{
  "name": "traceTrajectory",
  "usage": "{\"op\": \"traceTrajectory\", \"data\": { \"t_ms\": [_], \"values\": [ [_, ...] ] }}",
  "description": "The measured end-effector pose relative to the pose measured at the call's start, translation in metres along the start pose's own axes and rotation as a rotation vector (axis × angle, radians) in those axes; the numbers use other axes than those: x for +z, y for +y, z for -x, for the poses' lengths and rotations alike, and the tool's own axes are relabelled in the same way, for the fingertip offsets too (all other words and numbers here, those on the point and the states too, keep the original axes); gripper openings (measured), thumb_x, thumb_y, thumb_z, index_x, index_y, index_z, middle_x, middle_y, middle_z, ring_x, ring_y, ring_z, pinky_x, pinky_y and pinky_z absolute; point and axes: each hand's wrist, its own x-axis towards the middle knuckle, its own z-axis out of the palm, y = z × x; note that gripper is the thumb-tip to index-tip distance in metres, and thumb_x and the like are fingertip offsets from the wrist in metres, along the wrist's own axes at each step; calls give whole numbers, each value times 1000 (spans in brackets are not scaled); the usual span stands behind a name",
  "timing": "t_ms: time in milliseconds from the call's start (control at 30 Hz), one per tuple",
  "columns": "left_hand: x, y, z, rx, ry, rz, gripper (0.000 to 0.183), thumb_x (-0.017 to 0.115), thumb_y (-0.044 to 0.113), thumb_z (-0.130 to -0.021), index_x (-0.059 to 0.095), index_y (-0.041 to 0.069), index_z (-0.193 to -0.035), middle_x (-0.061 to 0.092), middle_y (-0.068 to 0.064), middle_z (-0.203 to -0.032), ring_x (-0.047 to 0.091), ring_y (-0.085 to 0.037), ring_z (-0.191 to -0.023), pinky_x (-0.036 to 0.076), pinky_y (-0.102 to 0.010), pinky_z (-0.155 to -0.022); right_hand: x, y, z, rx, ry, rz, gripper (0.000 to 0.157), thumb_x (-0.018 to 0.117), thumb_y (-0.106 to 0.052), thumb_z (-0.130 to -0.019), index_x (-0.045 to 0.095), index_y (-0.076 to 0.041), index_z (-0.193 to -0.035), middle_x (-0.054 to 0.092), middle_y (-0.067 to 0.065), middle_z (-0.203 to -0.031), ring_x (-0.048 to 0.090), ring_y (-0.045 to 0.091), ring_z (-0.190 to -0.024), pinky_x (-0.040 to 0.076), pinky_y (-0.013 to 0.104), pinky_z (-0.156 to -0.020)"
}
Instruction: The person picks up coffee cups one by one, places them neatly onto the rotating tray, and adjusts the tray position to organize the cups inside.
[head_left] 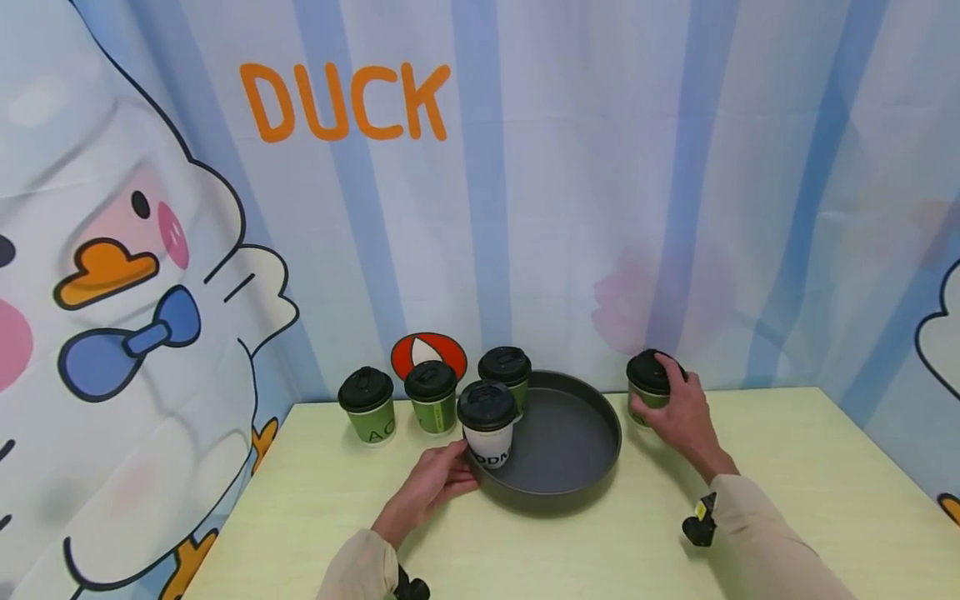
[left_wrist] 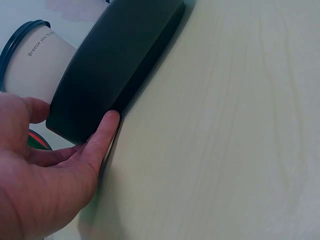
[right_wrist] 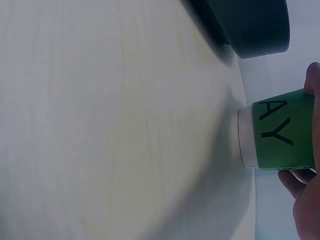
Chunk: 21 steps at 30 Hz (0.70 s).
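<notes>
My left hand (head_left: pixel 438 482) grips the left edge of a round dark grey pan (head_left: pixel 566 446), thumb at the rim and fingers lower on its side in the left wrist view. A white paper cup (head_left: pixel 487 442) with a black lid stands upright inside the pan, by its left edge. Behind it, a green lidded cup (head_left: pixel 517 392) overlaps the pan's back-left part. Right of the pan, my right hand (head_left: pixel 682 417) grips another green paper cup (right_wrist: pixel 280 132) from above, fingers around its black lid and side. That cup is upright, its base close over the table.
Two more green cups with black lids, one at far left (head_left: pixel 372 421) and one nearer the pan (head_left: pixel 433 412), stand on the pale yellow table (head_left: pixel 570 558). A curtain (head_left: pixel 555 167) with a printed duck hangs directly behind the table's back edge.
</notes>
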Motion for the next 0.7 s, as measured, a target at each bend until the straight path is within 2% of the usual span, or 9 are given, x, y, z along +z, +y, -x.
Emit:
{"op": "traceTrajectory", "data": {
  "t_ms": [300,700],
  "values": [
    [0,0,0,-7,5,0,45,51,32,-108,52,-11,-124,60,-11,-99,63,-18,-87,61,-34,-87,-14,-8,-2,-55,47,-21,78,79,-26,-85,43,-13,-153,47,39,-120,55,55,-100,48,71,-79],
    [2,2,0,-20,24,8,44,51,32,-109,50,-9,-124,58,-10,-98,61,-18,-86,62,-34,-85,-33,-57,-9,-243,105,-142,78,82,-17,-81,48,-14,-152,51,29,-124,52,44,-110,49,66,-82]
  ]
}}
